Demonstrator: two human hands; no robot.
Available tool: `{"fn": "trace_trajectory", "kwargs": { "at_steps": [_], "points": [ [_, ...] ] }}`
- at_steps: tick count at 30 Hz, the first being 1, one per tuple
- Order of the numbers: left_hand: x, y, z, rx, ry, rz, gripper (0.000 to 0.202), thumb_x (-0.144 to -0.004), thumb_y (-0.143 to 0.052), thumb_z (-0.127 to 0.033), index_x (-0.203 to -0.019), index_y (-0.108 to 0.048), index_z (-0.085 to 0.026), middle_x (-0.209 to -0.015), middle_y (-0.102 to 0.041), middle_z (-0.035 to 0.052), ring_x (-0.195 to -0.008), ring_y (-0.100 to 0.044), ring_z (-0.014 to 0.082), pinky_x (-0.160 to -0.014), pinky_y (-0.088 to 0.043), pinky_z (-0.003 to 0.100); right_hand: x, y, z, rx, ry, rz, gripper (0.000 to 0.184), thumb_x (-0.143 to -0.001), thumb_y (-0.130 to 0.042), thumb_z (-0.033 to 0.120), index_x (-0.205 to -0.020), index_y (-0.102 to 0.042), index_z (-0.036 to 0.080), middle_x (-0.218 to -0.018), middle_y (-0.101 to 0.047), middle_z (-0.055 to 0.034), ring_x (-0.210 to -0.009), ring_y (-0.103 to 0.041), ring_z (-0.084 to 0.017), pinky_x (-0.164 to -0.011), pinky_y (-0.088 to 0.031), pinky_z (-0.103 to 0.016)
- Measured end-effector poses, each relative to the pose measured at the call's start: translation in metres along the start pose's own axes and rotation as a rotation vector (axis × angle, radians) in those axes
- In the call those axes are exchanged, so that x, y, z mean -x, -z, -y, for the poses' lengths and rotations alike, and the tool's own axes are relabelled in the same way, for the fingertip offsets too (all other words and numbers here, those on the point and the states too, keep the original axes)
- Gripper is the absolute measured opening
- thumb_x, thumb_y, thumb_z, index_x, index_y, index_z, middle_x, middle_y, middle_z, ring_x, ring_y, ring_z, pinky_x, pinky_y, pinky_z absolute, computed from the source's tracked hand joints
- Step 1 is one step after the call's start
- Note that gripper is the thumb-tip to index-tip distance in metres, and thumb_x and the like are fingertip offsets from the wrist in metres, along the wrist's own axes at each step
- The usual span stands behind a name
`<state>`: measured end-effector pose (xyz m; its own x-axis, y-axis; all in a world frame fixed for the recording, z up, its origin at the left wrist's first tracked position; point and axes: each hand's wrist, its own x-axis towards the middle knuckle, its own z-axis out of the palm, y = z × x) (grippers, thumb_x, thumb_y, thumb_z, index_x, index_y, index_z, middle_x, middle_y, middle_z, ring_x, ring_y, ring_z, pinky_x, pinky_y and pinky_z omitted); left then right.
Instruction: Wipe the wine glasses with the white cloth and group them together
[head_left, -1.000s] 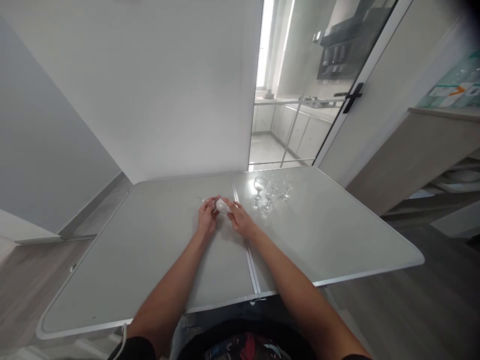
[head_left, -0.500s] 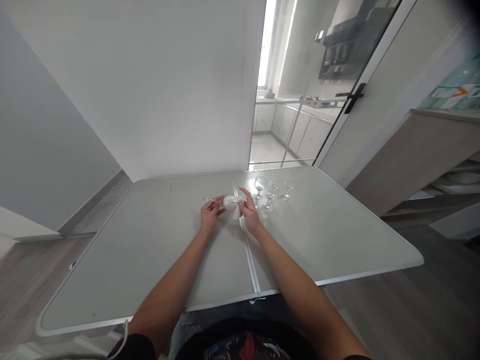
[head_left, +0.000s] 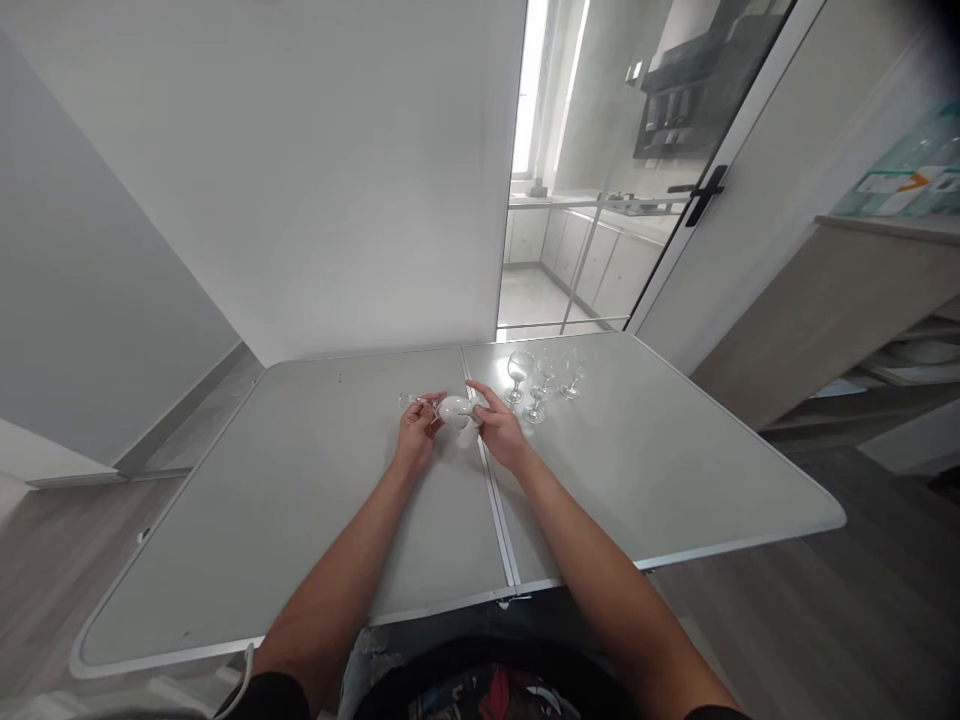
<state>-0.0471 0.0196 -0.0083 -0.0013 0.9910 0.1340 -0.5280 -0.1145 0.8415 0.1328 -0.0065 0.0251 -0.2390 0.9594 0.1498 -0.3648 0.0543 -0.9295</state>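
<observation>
My left hand (head_left: 416, 432) is closed round the stem of a clear wine glass (head_left: 452, 407), which lies on its side above the table with its foot to the left. At the mouth of the bowl, my right hand (head_left: 501, 428) grips a white cloth (head_left: 468, 434), thin and soft-looking. Part of it hangs below the glass, and white shows through the bowl. Whether it is cloth or paper is hard to tell. Just right of my right hand, several clear stemmed glasses stand upright, among them a larger one (head_left: 520, 370) and a smaller one (head_left: 535, 405).
The pale folding table (head_left: 300, 520) has a metal seam (head_left: 499, 525) down its middle and a metal rim. A white wall (head_left: 360, 180) rises behind it. A glass door with a black handle (head_left: 705, 195) stands at the back right, beside a shelf (head_left: 795, 310) with bottles.
The glass and both hands have shifted slightly left. My right fingers have turned at the bowl's mouth, and the hanging part of the white cloth has moved left.
</observation>
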Motion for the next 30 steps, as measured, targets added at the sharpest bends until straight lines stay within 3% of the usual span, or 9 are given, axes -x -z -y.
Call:
{"fn": "trace_trajectory", "kwargs": {
  "at_steps": [3,8,16,18,20,23,25,27,30],
  "points": [
    [0.001,-0.001,0.001,-0.040,-0.031,-0.016,0.032,-0.076,-0.080,-0.041,-0.098,-0.073,-0.019,-0.127,-0.067,0.0126,-0.106,-0.065,0.0237,-0.079,-0.055,0.033,-0.002,-0.002,-0.002,-0.071,-0.021,-0.071,0.058,-0.082,-0.064,0.039,-0.136,-0.052,0.021,-0.071,-0.050,0.0032,-0.064,-0.046,-0.013,-0.059,-0.038,-0.023],
    [-0.003,0.002,0.005,-0.056,-0.024,-0.171,0.034,-0.079,-0.077,-0.046,-0.097,-0.073,-0.018,-0.120,-0.069,0.0119,-0.097,-0.067,0.0199,-0.074,-0.055,0.028,-0.002,-0.010,-0.012,0.199,0.181,-0.210,0.052,-0.084,-0.063,0.042,-0.133,-0.054,0.025,-0.065,-0.044,0.0056,-0.058,-0.040,-0.012,-0.056,-0.036,-0.023],
    [-0.005,0.008,0.001,0.061,-0.098,-0.151,0.022,-0.076,-0.082,-0.036,-0.091,-0.073,-0.021,-0.137,-0.060,0.0069,-0.112,-0.066,0.0223,-0.093,-0.056,0.037,0.002,-0.005,0.000,0.122,0.360,-0.530,0.051,-0.091,-0.055,0.040,-0.140,-0.046,0.028,-0.101,-0.062,-0.0036,-0.092,-0.059,-0.019,-0.083,-0.049,-0.031],
    [-0.002,0.004,0.002,0.033,-0.095,-0.098,0.022,-0.076,-0.082,-0.037,-0.090,-0.074,-0.020,-0.134,-0.062,0.0087,-0.111,-0.067,0.0243,-0.091,-0.057,0.039,0.004,-0.004,0.004,0.243,0.425,-0.482,0.052,-0.092,-0.053,0.038,-0.143,-0.045,0.029,-0.116,-0.063,-0.0065,-0.105,-0.059,-0.022,-0.091,-0.048,-0.036],
    [0.001,-0.001,0.004,-0.002,-0.071,-0.042,0.025,-0.075,-0.082,-0.037,-0.089,-0.075,-0.018,-0.127,-0.066,0.0109,-0.107,-0.068,0.0255,-0.087,-0.059,0.040,0.005,-0.005,0.006,0.450,0.492,-0.327,0.045,-0.094,-0.051,0.036,-0.138,-0.053,0.027,-0.127,-0.062,-0.0085,-0.117,-0.056,-0.026,-0.100,-0.044,-0.041],
    [0.004,-0.005,0.008,-0.036,-0.057,-0.016,0.026,-0.068,-0.087,-0.035,-0.079,-0.074,-0.016,-0.105,-0.072,0.0082,-0.091,-0.070,0.0213,-0.082,-0.062,0.040,0.006,-0.007,0.006,0.712,0.579,-0.054,0.031,-0.094,-0.050,0.029,-0.120,-0.065,0.026,-0.128,-0.064,-0.0085,-0.125,-0.052,-0.027,-0.111,-0.034,-0.047],
    [0.005,-0.004,0.010,-0.047,-0.051,-0.008,0.026,-0.065,-0.089,-0.034,-0.073,-0.074,-0.016,-0.090,-0.071,0.0049,-0.081,-0.068,0.0177,-0.080,-0.062,0.040,0.006,-0.007,0.005,0.758,0.595,0.030,0.029,-0.092,-0.051,0.028,-0.116,-0.067,0.026,-0.128,-0.064,-0.0078,-0.126,-0.052,-0.027,-0.112,-0.032,-0.048],
    [0.004,-0.002,0.009,-0.048,-0.015,0.027,0.026,-0.065,-0.090,-0.034,-0.073,-0.074,-0.015,-0.086,-0.071,0.0047,-0.081,-0.068,0.0184,-0.080,-0.063,0.042,0.004,-0.006,0.003,0.693,0.529,0.008,0.027,-0.092,-0.051,0.031,-0.113,-0.068,0.025,-0.121,-0.066,-0.0076,-0.117,-0.055,-0.027,-0.106,-0.038,-0.045],
    [0.003,0.000,0.006,0.000,0.025,0.053,0.026,-0.064,-0.090,-0.034,-0.077,-0.074,-0.017,-0.102,-0.072,0.0081,-0.091,-0.069,0.0227,-0.080,-0.062,0.044,-0.002,-0.002,-0.004,0.414,0.320,-0.145,0.027,-0.093,-0.051,0.040,-0.102,-0.068,0.021,-0.097,-0.068,-0.0050,-0.093,-0.059,-0.022,-0.085,-0.048,-0.034]
  ]
}}
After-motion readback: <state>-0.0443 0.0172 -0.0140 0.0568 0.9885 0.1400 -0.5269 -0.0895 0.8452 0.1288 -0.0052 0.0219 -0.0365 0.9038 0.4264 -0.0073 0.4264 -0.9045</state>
